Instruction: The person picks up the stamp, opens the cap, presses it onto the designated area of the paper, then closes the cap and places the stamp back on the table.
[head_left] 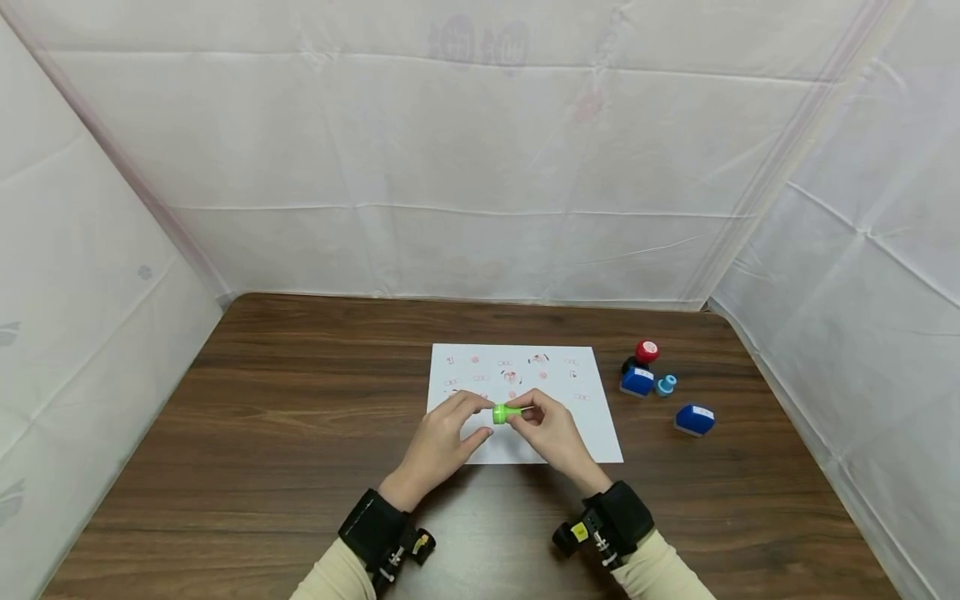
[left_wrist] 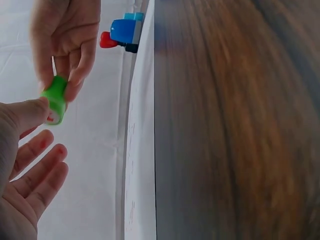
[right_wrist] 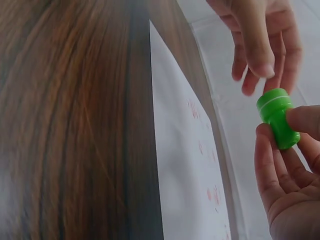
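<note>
I see, lower middle of my head view, the right hand [head_left: 553, 432] pinching the green stamp [head_left: 499, 414] above the paper [head_left: 600, 435]; the left hand [head_left: 441, 440], fingers loosely parted, has a fingertip at its broad end.

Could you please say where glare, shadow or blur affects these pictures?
Head view: pale glare low on the brown wooden table, shadows beneath the left hand and right hand; left wrist view: the red design on the green plastic stamp unreadably soft; right wrist view: red marks on the white paper sheet blurred.
</note>
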